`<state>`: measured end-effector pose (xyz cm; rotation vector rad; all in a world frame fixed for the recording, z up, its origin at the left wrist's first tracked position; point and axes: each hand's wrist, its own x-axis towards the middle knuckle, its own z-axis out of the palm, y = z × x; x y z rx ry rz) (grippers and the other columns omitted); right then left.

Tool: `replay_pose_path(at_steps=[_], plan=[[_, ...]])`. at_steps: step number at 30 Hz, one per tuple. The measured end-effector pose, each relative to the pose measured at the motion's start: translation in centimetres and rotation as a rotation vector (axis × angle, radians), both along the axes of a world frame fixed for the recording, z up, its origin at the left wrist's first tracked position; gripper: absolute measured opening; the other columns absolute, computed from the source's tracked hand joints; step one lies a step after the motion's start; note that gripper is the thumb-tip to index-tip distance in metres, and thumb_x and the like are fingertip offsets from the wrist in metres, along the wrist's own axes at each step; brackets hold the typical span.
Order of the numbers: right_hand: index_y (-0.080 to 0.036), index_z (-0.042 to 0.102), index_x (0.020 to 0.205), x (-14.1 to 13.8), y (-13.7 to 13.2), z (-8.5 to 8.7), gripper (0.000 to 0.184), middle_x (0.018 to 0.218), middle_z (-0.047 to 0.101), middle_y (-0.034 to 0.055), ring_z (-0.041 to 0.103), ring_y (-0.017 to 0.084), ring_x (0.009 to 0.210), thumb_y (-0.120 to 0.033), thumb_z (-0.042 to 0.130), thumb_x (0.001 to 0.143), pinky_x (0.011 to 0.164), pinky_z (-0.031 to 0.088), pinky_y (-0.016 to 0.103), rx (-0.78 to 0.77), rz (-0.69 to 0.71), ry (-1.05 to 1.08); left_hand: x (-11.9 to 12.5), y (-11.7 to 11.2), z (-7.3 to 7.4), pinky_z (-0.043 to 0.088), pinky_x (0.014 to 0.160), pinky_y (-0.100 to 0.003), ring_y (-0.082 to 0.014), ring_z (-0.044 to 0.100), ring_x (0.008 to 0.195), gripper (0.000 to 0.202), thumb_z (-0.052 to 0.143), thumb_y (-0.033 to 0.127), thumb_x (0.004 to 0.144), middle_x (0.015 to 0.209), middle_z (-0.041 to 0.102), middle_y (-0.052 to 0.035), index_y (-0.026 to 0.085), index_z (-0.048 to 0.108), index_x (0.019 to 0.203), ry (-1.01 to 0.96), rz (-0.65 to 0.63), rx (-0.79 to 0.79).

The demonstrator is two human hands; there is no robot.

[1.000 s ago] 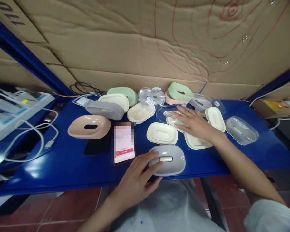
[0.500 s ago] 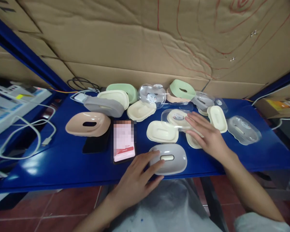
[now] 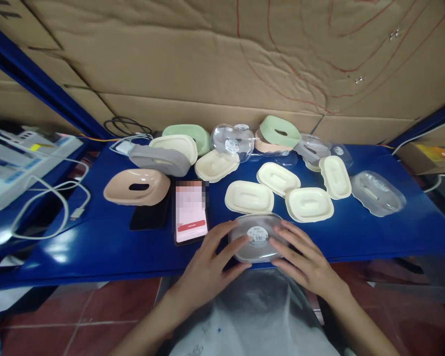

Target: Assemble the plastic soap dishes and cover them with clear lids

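At the table's front edge, a clear plastic cover (image 3: 258,222) with a round printed label sits over a grey oval shell (image 3: 261,255). My left hand (image 3: 212,262) grips it from the left, thumb low at the near edge and index finger by the label. From the right side my right hand (image 3: 304,257) has hold of the same cover, its fingertips on the top and near edge. Just behind lie three cream oval trays: one on the left (image 3: 249,197), one farther back (image 3: 278,179) and one on the right (image 3: 309,203).
A phone (image 3: 191,212) with a lit screen and a peach shell (image 3: 137,188) lie to the left. Grey, green and clear pieces line the back, near a cardboard wall (image 3: 193,64). Another clear cover (image 3: 378,193) is at right; a white cable (image 3: 66,217) loops at left.
My right hand has brought the clear cover from above the cream trays toward me and onto the grey shell. The left hand has stayed at the shell's left side.
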<state>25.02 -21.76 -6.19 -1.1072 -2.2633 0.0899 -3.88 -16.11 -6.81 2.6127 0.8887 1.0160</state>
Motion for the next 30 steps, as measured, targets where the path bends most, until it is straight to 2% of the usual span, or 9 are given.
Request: replay_pose_path(at_steps=[3, 7, 10, 12, 14, 17, 21, 24, 30], plan=[[-0.027, 0.043, 0.167, 0.1, -0.2, 0.0, 0.079, 0.152, 0.065, 0.0112, 0.053, 0.032, 0.151, -0.022, 0.078, 0.097, 0.118, 0.058, 0.053, 0.059, -0.038, -0.045, 0.1, 0.0, 0.0, 0.06, 0.115, -0.052, -0.0313, 0.055, 0.144, 0.049, 0.068, 0.039, 0.105, 0.155, 0.051, -0.0164, 0.021, 0.055, 0.148, 0.03, -0.006, -0.036], [-0.037, 0.04, 0.168, 0.1, -0.5, 0.0, 0.081, 0.145, 0.07, 0.0078, 0.063, 0.03, 0.136, -0.025, 0.077, 0.098, 0.104, 0.066, 0.05, 0.062, -0.089, -0.095, 0.1, 0.0, 0.0, 0.058, 0.116, -0.051, -0.0308, 0.053, 0.148, 0.05, 0.062, 0.039, 0.108, 0.162, 0.045, -0.0147, 0.025, 0.051, 0.155, 0.045, -0.018, -0.103], [-0.043, 0.042, 0.166, 0.2, -0.5, -0.1, 0.08, 0.155, 0.062, 0.007, 0.054, 0.034, 0.147, -0.029, 0.078, 0.097, 0.111, 0.062, 0.059, 0.049, -0.097, -0.087, 0.1, 0.2, 0.0, 0.059, 0.116, -0.052, -0.0306, 0.054, 0.148, 0.049, 0.062, 0.038, 0.109, 0.163, 0.045, -0.0144, 0.026, 0.05, 0.155, 0.028, -0.028, -0.121], [-0.045, 0.043, 0.165, 0.3, -0.4, -0.2, 0.078, 0.169, 0.046, 0.0069, 0.041, 0.038, 0.159, -0.031, 0.078, 0.097, 0.118, 0.055, 0.066, -0.009, -0.095, -0.068, 0.0, 0.1, -0.1, 0.059, 0.116, -0.053, -0.0313, 0.054, 0.147, 0.05, 0.063, 0.037, 0.108, 0.163, 0.045, -0.0147, 0.026, 0.05, 0.156, 0.023, -0.03, -0.123], [-0.044, 0.041, 0.166, 0.3, -0.3, -0.3, 0.077, 0.176, 0.033, 0.0065, 0.034, 0.038, 0.164, -0.029, 0.075, 0.099, 0.122, 0.052, 0.065, -0.083, -0.075, -0.061, 0.0, 0.1, -0.2, 0.058, 0.116, -0.054, -0.032, 0.054, 0.148, 0.052, 0.064, 0.036, 0.108, 0.163, 0.045, -0.0146, 0.027, 0.049, 0.157, 0.028, -0.028, -0.13], [-0.042, 0.039, 0.168, 0.3, -0.1, -0.3, 0.076, 0.177, 0.032, 0.0062, 0.036, 0.035, 0.163, -0.023, 0.07, 0.101, 0.123, 0.052, 0.06, -0.099, -0.044, -0.053, -0.3, -0.1, -0.3, 0.059, 0.116, -0.055, -0.0328, 0.053, 0.149, 0.057, 0.065, 0.035, 0.107, 0.164, 0.043, -0.0151, 0.029, 0.044, 0.16, 0.001, -0.039, -0.155], [-0.042, 0.043, 0.166, 1.6, -0.1, 0.0, 0.078, 0.176, 0.036, 0.0059, 0.043, 0.039, 0.159, -0.02, 0.075, 0.098, 0.119, 0.055, 0.065, 0.008, -0.051, 0.019, -0.5, -0.3, -0.1, 0.057, 0.118, -0.054, -0.033, 0.051, 0.152, 0.065, 0.067, 0.031, 0.106, 0.169, 0.035, -0.0171, 0.029, 0.038, 0.164, -0.129, -0.08, -0.211], [-0.045, 0.047, 0.164, 4.2, -0.5, 0.2, 0.083, 0.173, 0.042, 0.0044, 0.053, 0.042, 0.151, -0.021, 0.082, 0.092, 0.116, 0.057, 0.069, 0.134, -0.223, 0.064, -0.6, -0.3, 0.1, 0.057, 0.119, -0.052, -0.0316, 0.054, 0.15, 0.062, 0.065, 0.026, 0.106, 0.169, 0.036, -0.0169, 0.028, 0.039, 0.163, -0.139, -0.083, -0.252], [-0.053, 0.054, 0.156, 10.5, -3.9, -0.4, 0.076, 0.163, 0.057, 0.0012, 0.063, 0.045, 0.14, -0.037, 0.085, 0.089, 0.12, 0.053, 0.068, 0.308, -0.85, 0.073, -0.5, -0.4, 0.2, 0.059, 0.117, -0.048, -0.0284, 0.055, 0.149, 0.047, 0.058, 0.028, 0.109, 0.164, 0.048, -0.0136, 0.027, 0.049, 0.156, -0.02, -0.072, -0.233]])
